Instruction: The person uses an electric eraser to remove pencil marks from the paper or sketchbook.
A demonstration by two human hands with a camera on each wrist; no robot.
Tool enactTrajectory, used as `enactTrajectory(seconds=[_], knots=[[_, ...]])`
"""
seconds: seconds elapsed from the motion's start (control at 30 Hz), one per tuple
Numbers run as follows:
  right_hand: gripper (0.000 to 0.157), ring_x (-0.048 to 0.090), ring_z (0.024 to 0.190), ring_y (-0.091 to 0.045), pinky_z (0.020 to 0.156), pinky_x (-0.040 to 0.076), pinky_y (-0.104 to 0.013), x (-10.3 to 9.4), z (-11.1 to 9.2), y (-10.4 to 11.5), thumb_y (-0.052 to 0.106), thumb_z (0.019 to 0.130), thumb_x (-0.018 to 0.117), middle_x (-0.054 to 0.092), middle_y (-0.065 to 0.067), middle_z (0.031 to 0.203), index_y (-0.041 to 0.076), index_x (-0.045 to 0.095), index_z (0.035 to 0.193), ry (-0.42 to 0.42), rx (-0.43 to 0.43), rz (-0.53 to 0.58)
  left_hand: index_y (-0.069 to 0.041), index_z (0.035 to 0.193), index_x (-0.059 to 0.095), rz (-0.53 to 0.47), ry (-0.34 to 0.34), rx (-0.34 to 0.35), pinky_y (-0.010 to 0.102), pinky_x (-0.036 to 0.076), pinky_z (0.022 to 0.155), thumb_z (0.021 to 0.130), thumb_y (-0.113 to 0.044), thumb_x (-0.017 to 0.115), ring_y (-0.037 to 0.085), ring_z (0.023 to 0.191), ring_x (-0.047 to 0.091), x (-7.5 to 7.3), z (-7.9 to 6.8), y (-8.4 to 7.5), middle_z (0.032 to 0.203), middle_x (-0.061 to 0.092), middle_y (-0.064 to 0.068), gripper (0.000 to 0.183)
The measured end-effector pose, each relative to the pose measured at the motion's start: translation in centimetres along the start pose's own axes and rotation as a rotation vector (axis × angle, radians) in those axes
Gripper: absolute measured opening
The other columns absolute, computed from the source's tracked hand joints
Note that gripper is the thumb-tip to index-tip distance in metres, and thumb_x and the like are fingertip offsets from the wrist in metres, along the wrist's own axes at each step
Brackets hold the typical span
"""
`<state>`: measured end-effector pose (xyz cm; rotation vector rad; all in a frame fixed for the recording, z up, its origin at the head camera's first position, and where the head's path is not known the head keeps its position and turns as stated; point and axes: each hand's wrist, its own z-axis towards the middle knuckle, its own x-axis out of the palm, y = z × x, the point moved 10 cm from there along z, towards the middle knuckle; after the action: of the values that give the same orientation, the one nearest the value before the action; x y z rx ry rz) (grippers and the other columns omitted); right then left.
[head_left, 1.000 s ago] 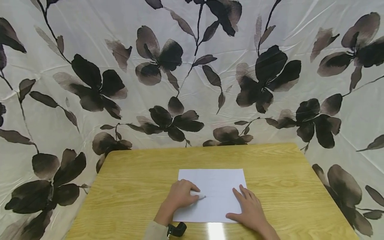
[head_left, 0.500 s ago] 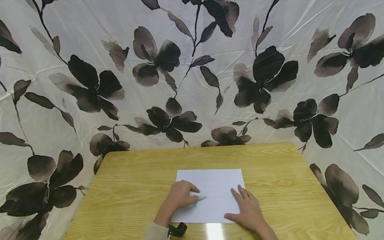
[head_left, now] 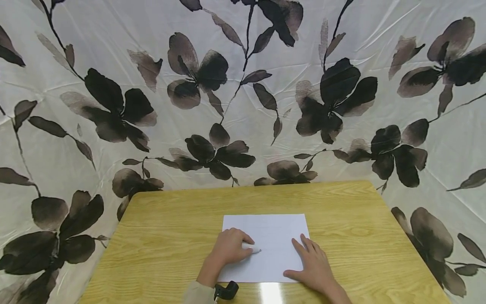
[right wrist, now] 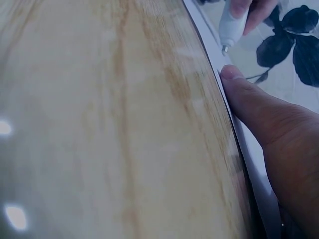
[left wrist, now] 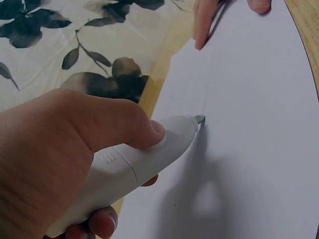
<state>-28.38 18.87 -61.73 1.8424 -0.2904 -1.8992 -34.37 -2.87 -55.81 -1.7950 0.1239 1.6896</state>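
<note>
My left hand (head_left: 231,247) grips a thick white pen-shaped tool (left wrist: 164,147) with a seam round its body and a short narrow grey tip. In the left wrist view the thumb lies along its top and the fingers curl beneath. The tool slants down, its tip right at the surface of a white sheet of paper (head_left: 269,228). Faint lines show on the sheet. My right hand (head_left: 315,266) lies spread on the sheet's right side, fingers apart. In the right wrist view its thumb (right wrist: 249,99) rests by the paper's near edge.
The sheet lies on a yellow wood-grain table (head_left: 163,236), near its front edge. A floral cloth (head_left: 265,126) hangs behind and around the table. A black device (head_left: 225,290) sits at my left wrist, by the cuff of a beige sleeve (head_left: 199,292).
The head view has shifted slightly. Relative to the sheet, my left hand with the white tool has crept a little to the right. My right hand keeps its place on the paper.
</note>
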Motion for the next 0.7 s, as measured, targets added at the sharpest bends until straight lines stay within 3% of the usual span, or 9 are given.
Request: enactTrajectory(seconds=[0.43, 0.7], knots=[[0.105, 0.030, 0.136, -0.040, 0.103, 0.025, -0.065, 0.11, 0.01, -0.18, 0.082, 0.066, 0.061, 0.031, -0.016, 0.154, 0.016, 0.046, 0.146, 0.001, 0.005, -0.012, -0.028, 0.089, 0.080, 0.022, 0.014, -0.001, 0.036, 0.049, 0.074, 0.078, -0.030, 0.073, 0.012, 0.090, 0.065, 0.35, 0.49, -0.21, 0.089, 0.071, -0.014, 0.013], [0.104, 0.032, 0.135, -0.039, 0.102, 0.027, -0.064, 0.14, 0.03, -0.17, 0.081, 0.066, 0.062, 0.032, -0.017, 0.153, 0.015, 0.047, 0.145, -0.017, -0.010, -0.019, -0.028, 0.089, 0.080, 0.040, 0.003, 0.008, 0.033, 0.049, 0.069, 0.077, -0.029, 0.074, 0.012, 0.087, 0.066, 0.05, 0.54, -0.35, 0.087, 0.071, -0.013, 0.013]])
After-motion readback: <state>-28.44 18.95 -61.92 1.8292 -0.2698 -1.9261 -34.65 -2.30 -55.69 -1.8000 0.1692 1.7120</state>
